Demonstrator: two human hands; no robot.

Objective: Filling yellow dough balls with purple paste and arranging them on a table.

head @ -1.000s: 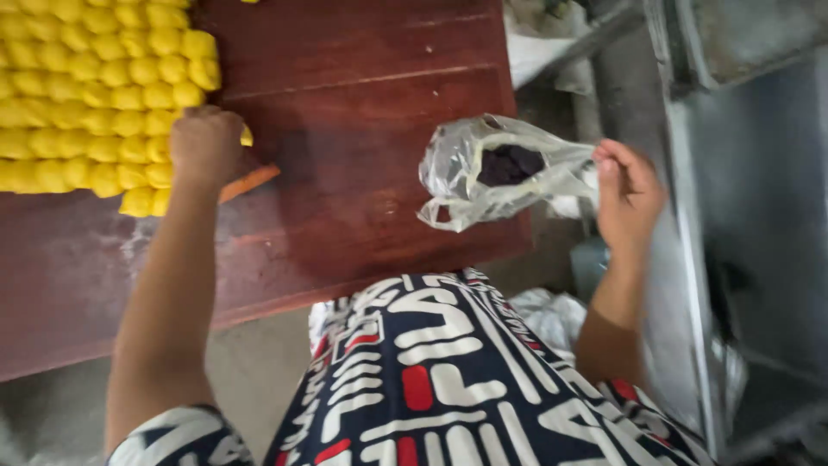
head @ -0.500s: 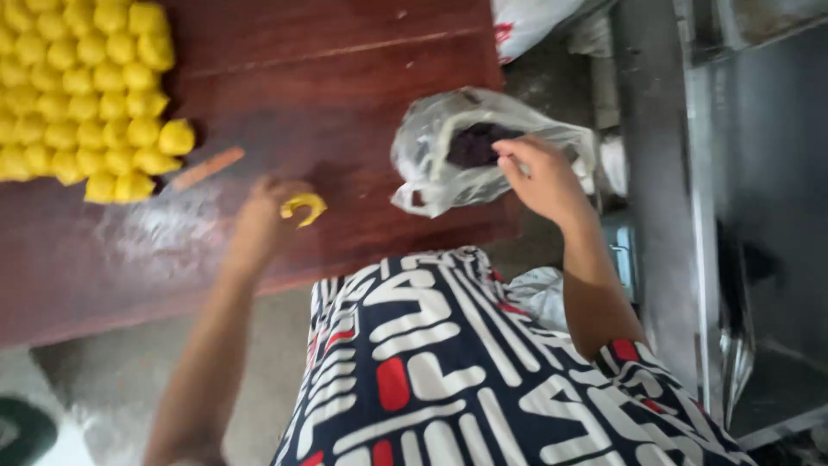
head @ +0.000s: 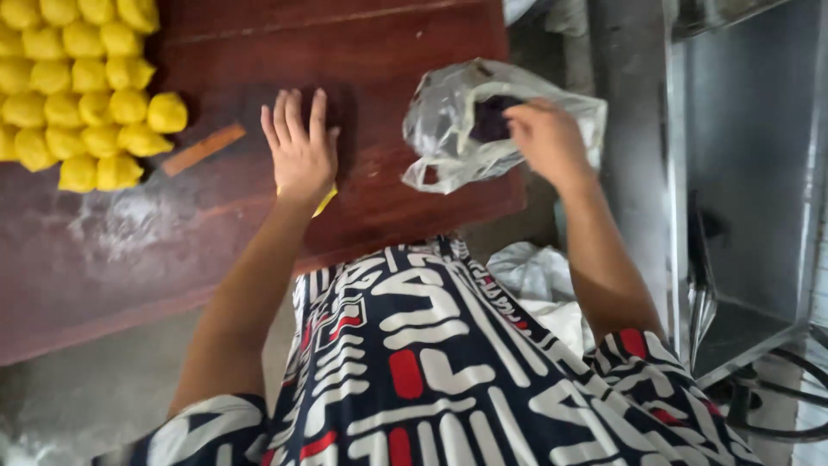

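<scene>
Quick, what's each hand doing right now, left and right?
Left hand: open, flat, pressing a yellow dough piece onto the wooden table.
Right hand: reaching into the clear plastic bag; grip cannot be told.

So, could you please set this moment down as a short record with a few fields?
left hand: flat on the wooden table, palm down, pressing a yellow dough piece
right hand: reaching into a clear plastic bag holding dark filling
yellow dough balls: in rows at the table's far left
wooden stick: lying beside the balls
</scene>
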